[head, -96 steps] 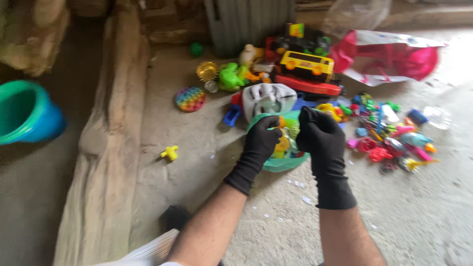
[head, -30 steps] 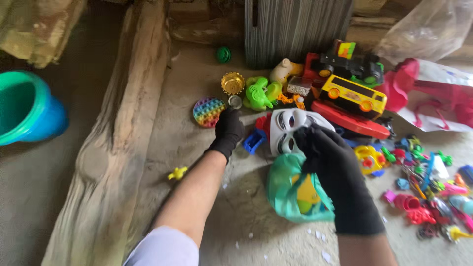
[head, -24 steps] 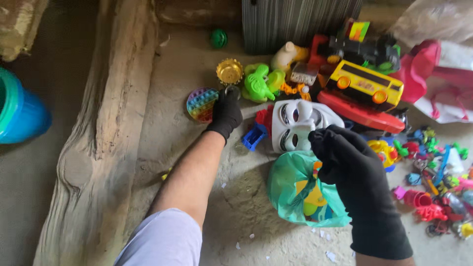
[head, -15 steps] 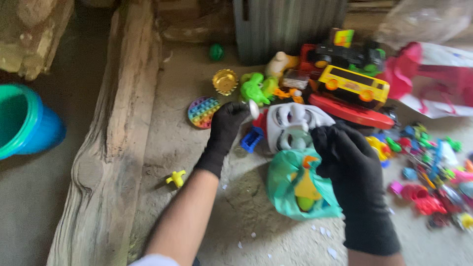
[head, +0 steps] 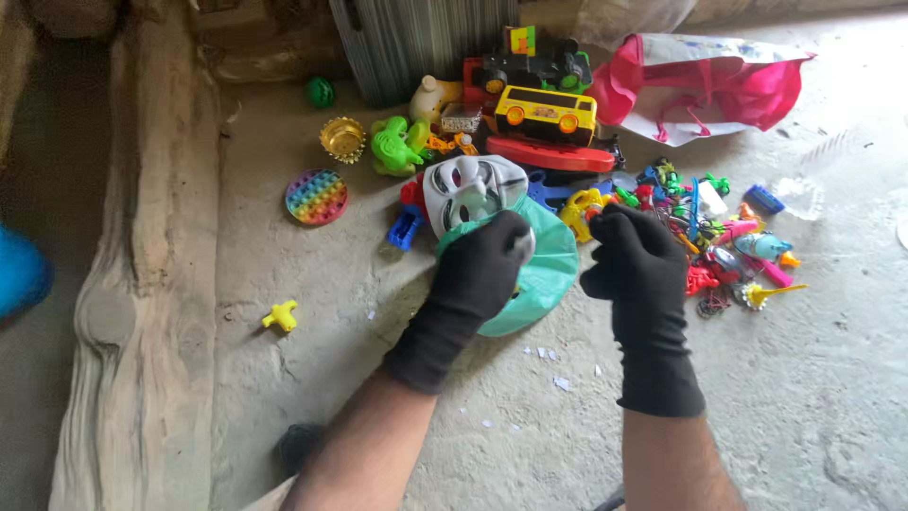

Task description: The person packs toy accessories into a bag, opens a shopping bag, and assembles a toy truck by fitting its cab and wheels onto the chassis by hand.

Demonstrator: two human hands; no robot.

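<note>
Both my hands wear black gloves. My left hand (head: 482, 270) is closed on a small pale object, held over the mouth of a green plastic bag (head: 544, 274) on the concrete floor. My right hand (head: 636, 260) grips the bag's right edge. A white face mask (head: 468, 187) lies just beyond the bag. A pile of small coloured toys (head: 709, 237) is spread to the right of my right hand.
A yellow toy bus (head: 547, 114), a green toy figure (head: 395, 147), a gold cup (head: 341, 138), a rainbow bubble disc (head: 316, 197) and a small yellow piece (head: 280, 316) lie around. A pink bag (head: 705, 90) sits at the back right. A wooden beam (head: 142, 274) runs along the left.
My left hand reached out to the toys near the gold cup, picked up a small pale object and came back over the green bag. My right hand kept hold of the bag.
</note>
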